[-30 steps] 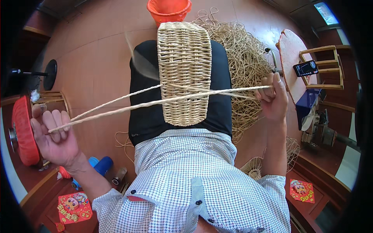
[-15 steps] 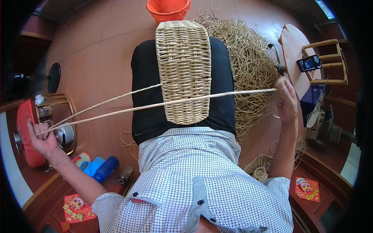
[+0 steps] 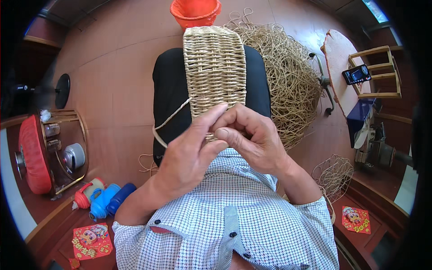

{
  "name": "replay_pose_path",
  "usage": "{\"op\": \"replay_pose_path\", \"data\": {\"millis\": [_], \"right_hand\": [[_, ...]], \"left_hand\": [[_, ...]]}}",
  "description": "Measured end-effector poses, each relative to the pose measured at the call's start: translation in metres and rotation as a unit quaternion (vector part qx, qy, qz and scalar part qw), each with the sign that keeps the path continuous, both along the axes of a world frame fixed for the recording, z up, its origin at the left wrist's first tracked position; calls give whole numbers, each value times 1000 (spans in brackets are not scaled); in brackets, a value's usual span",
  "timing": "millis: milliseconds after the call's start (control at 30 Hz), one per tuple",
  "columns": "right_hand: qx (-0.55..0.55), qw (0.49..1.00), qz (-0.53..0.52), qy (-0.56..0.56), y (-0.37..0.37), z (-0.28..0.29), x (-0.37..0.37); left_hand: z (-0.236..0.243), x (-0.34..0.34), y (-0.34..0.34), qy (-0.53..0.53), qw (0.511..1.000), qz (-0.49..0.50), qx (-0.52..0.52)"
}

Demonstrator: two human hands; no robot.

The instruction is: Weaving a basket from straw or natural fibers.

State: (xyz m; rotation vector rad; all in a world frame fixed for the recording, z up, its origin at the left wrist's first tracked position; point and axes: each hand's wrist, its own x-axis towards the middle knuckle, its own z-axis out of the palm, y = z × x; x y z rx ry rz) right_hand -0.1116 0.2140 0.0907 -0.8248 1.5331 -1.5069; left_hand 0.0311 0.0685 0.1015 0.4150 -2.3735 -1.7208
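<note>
A woven pale cord panel (image 3: 214, 63) lies lengthwise on my black-clad thighs (image 3: 168, 85). My left hand (image 3: 191, 148) and my right hand (image 3: 249, 139) meet over its lower end, fingers curled and pinched close together; whatever is between them is hidden. A loose cord (image 3: 175, 114) runs from the panel's left edge down in a loop and disappears behind my left hand. The lower part of the panel is mostly covered by both hands.
A big tangled heap of cord (image 3: 290, 85) lies right of my legs, beside a pinkish board (image 3: 335, 63) with a phone (image 3: 356, 74) and wooden frame. An orange bucket (image 3: 195, 13) stands beyond the panel. Bottles (image 3: 101, 202) and a red round stool (image 3: 33, 155) are at left.
My hands have moved from far apart, stretching cord across the panel, inward to meet over its lower end. The cord at left now hangs slack in a loop.
</note>
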Motion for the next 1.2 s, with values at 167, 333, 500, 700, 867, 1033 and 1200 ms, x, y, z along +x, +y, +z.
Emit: {"op": "replay_pose_path", "data": {"millis": [167,333,500,700,867,1033,1200], "right_hand": [[-13,996,-81,-38,10,-21,-15],[45,975,-218,-10,23,-42,-44],[50,980,-178,-71,19,-49,-46],[35,983,-116,-137,-5,-50,-39],[-13,963,-108,-247,-21,-48,-40],[-23,949,-159,-271,-35,-48,-31],[-12,946,-176,-273,-42,-47,-27]], "left_hand": [[-20,6,-20,27,993,-7,-111],[-17,12,-40,-27,993,105,-48],[-24,29,-67,-22,986,164,-17],[-19,38,-83,-23,983,181,-10],[-12,43,-88,-54,980,189,-10],[-15,43,-89,-7,979,202,-16],[-16,43,-83,-8,979,202,-27]]}}
